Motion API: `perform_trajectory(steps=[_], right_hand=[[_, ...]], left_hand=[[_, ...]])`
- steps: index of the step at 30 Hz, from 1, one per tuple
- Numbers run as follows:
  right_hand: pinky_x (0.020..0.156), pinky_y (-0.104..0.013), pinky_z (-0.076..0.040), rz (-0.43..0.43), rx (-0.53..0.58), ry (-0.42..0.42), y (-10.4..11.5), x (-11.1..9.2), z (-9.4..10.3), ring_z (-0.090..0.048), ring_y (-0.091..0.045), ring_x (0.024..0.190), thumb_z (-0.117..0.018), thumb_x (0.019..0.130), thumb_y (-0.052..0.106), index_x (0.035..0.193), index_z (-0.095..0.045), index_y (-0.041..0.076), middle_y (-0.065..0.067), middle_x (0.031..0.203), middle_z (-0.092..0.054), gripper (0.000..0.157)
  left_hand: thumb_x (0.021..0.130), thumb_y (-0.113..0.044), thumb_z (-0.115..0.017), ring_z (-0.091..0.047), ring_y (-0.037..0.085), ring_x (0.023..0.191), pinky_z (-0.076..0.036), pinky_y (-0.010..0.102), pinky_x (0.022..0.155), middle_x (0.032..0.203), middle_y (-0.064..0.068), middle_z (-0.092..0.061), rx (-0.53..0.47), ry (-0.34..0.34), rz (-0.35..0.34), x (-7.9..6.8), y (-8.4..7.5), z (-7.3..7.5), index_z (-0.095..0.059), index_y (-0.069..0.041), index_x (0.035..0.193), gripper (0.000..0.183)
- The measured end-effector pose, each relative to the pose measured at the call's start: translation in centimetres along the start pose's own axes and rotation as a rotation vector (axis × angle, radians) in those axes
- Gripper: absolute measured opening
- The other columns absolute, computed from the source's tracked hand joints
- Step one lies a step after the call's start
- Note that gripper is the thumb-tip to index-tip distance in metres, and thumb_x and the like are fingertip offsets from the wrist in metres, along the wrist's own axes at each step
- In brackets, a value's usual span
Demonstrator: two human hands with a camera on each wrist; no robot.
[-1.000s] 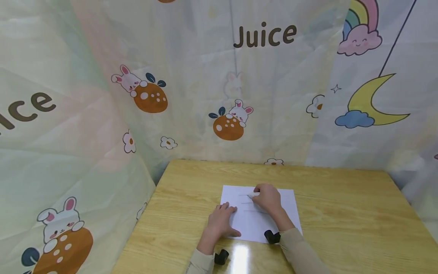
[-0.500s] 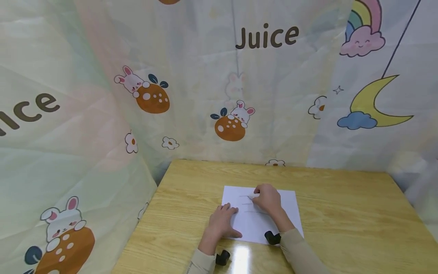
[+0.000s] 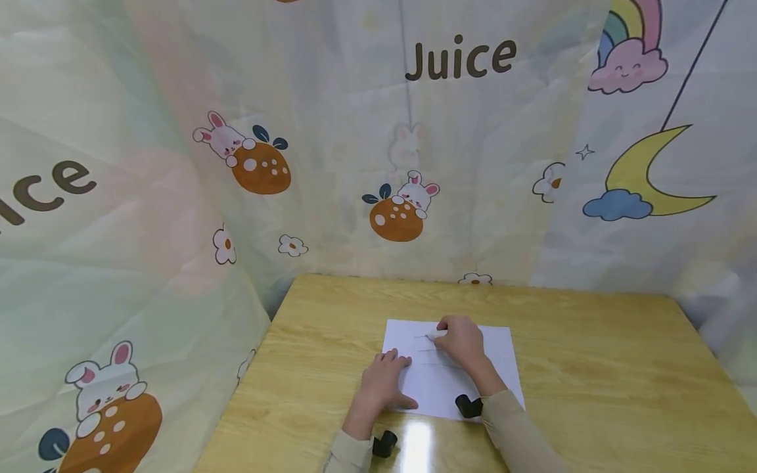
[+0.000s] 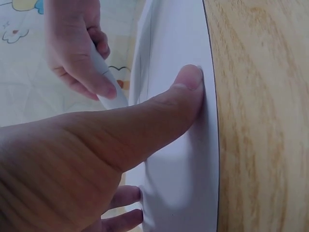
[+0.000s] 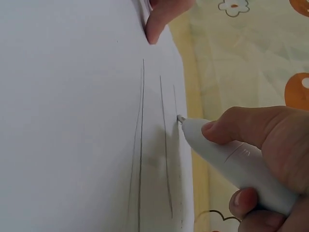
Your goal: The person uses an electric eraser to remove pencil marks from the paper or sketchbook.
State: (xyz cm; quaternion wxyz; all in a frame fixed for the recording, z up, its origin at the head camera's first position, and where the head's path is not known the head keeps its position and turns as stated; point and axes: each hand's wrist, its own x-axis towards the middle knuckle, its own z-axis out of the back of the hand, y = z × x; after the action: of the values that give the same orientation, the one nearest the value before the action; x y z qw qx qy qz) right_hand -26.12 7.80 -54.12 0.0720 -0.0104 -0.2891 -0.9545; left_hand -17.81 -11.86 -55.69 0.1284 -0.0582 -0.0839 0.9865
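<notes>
A white sheet of paper [image 3: 434, 394] lies on the table, with several thin grey lines drawn across it. My right hand [image 3: 464, 343] pinches a thick white electric eraser [image 5: 210, 142] between thumb and fingers. Its narrow tip meets the line [image 5: 175, 99] nearest the far edge. Past the tip this line shows only as faint broken specks, while a neighbouring line [image 5: 163, 121] stays dark and whole. My left hand [image 3: 381, 382] rests spread on the sheet's left side. Its thumb [image 4: 166, 104] presses near the paper's front edge.
The wooden table [image 3: 603, 368] stretches out on both sides of the paper. Behind it hangs a printed cloth [image 3: 331, 131] with rabbits, a moon and lettering. Black camera mounts [image 3: 469, 406] sit at both wrists, over beige sleeves.
My right hand and the eraser have shifted very slightly to the left along the far line. The left hand keeps its place on the paper.
</notes>
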Motion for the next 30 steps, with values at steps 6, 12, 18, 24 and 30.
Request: perform_trajectory(steps=[6, 12, 18, 24, 30], right_hand=[[0.059, -0.037, -0.051, -0.017, 0.000, 0.009, -0.02, 0.05, 0.36, -0.062, -0.018, 0.073, -0.081, 0.070, 0.017, 0.085, -0.074, 0.011, -0.001, 0.085, -0.070, 0.017], [0.060, -0.038, -0.052, 0.001, 0.015, 0.001, -0.19, 0.01, 0.22, -0.061, -0.018, 0.073, -0.080, 0.071, 0.017, 0.086, -0.074, 0.010, -0.002, 0.086, -0.070, 0.017], [0.059, -0.038, -0.051, -0.005, 0.014, -0.007, -0.56, -0.11, 0.01, -0.061, -0.018, 0.073, -0.081, 0.071, 0.018, 0.086, -0.074, 0.011, -0.001, 0.086, -0.070, 0.018], [0.060, -0.038, -0.052, -0.023, 0.004, 0.001, -0.66, -0.22, -0.04, -0.063, -0.020, 0.075, -0.081, 0.070, 0.018, 0.084, -0.074, 0.011, -0.001, 0.086, -0.070, 0.017], [0.062, -0.040, -0.052, 0.013, 0.014, 0.006, -0.18, 0.14, 0.02, -0.063, -0.020, 0.076, -0.081, 0.071, 0.019, 0.086, -0.074, 0.011, -0.002, 0.087, -0.070, 0.018]], left_hand=[[0.058, -0.061, -0.086, -0.045, 0.032, 0.127, -0.050, 0.048, 0.087, 0.142, 0.011, -0.048, 0.027, 0.003, -0.007, 0.31, 0.01, 0.20, -0.058, -0.021, 0.134, 0.090], [0.059, -0.061, -0.085, -0.044, 0.032, 0.128, -0.048, 0.047, 0.090, 0.144, 0.011, -0.047, 0.029, 0.025, -0.009, 0.33, -0.15, 0.22, -0.058, -0.021, 0.135, 0.090], [0.060, -0.059, -0.086, -0.043, 0.032, 0.130, -0.048, 0.049, 0.090, 0.145, 0.011, -0.045, 0.017, 0.029, 0.000, 0.38, -0.39, 0.07, -0.057, -0.021, 0.136, 0.090], [0.060, -0.059, -0.086, -0.043, 0.032, 0.130, -0.048, 0.048, 0.091, 0.145, 0.011, -0.045, 0.019, 0.040, -0.009, 0.26, -0.54, 0.09, -0.057, -0.021, 0.136, 0.090], [0.059, -0.059, -0.086, -0.044, 0.032, 0.129, -0.049, 0.049, 0.087, 0.145, 0.012, -0.045, 0.020, 0.031, 0.005, 0.02, -0.40, 0.46, -0.057, -0.021, 0.136, 0.090]])
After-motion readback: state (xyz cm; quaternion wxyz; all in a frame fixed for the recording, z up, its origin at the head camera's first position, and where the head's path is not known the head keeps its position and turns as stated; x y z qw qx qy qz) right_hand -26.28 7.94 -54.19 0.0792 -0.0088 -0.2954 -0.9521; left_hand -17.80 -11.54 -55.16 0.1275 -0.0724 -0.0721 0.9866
